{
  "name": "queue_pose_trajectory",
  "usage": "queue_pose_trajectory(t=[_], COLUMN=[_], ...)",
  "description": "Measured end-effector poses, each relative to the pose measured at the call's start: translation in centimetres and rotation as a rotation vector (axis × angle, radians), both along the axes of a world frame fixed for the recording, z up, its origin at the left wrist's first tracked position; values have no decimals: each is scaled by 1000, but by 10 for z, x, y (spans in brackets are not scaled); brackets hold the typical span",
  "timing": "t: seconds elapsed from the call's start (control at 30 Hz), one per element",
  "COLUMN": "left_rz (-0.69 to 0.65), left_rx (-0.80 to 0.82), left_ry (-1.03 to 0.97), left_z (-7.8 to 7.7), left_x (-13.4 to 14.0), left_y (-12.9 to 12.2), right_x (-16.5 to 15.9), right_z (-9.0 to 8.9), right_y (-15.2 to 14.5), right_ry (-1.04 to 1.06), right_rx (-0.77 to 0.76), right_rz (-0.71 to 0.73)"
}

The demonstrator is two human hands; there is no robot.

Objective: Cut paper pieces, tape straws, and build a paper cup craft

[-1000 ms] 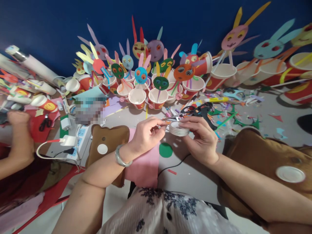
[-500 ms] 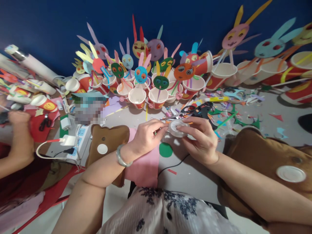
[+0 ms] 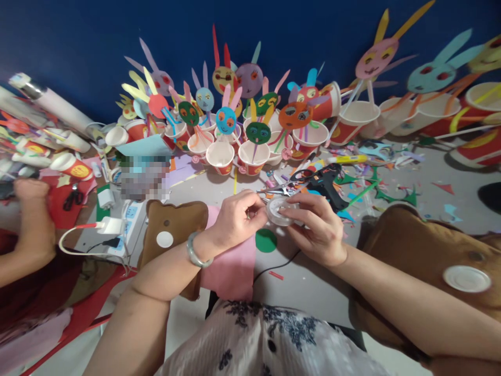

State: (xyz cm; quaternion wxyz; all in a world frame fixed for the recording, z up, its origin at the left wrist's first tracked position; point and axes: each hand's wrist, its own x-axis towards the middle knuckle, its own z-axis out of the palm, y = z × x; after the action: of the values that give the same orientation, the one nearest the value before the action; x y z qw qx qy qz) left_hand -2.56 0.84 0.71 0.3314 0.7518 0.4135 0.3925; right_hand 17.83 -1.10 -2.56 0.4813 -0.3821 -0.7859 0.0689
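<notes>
A roll of clear tape [image 3: 278, 211] is gripped in my right hand [image 3: 319, 230], its thumb and fingers around the right side of the roll. My left hand [image 3: 240, 216] is closed in a pinch at the roll's left edge. What those fingertips hold, if anything, is too small to make out. Below the hands, a green paper circle [image 3: 266, 241] lies on the grey table beside a pink paper sheet [image 3: 230, 271]. Just beyond the roll are scissors [image 3: 287, 183] and a black glue gun [image 3: 326, 185].
Behind stand several red and white paper cups [image 3: 221, 156] with paper rabbit faces. Brown cushions [image 3: 174, 219] lie left and right. A white power strip [image 3: 131, 219] is at left, near another person's arm [image 3: 33, 230]. Paper scraps [image 3: 399, 193] cover the right back.
My right hand and the tape roll have moved slightly left, closer to my left hand, and the roll has tilted. At the left, a light blue sheet has risen into view.
</notes>
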Motion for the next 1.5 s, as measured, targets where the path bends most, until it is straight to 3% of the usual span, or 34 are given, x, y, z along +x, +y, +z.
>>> queue_pose_trajectory(t=[0.37,0.47,0.77,1.0,1.2,1.37,1.5], left_rz=[-73,-63,-48,-84,-98,-119,-121], left_rx=[-698,-702,-471,-365,-504,-712,-824], left_ry=[-399,-393,-287,-253,-333,-450,-425], left_z=[-4,-5,-4,-4,-5,-7,-5], left_x=[0,1,5,4,3,3,4], left_y=[4,4,3,3,-1,3,5], right_x=[-10,-8,-5,-5,-7,-7,-6], right_z=[2,1,1,-1,0,-3,-4], right_y=[4,5,5,5,3,6,7], right_ry=[250,256,145,137,166,332,399], right_rx=[-265,-228,-68,-67,-121,-294,-348], right_rz=[-8,-6,-34,-24,4,65,99])
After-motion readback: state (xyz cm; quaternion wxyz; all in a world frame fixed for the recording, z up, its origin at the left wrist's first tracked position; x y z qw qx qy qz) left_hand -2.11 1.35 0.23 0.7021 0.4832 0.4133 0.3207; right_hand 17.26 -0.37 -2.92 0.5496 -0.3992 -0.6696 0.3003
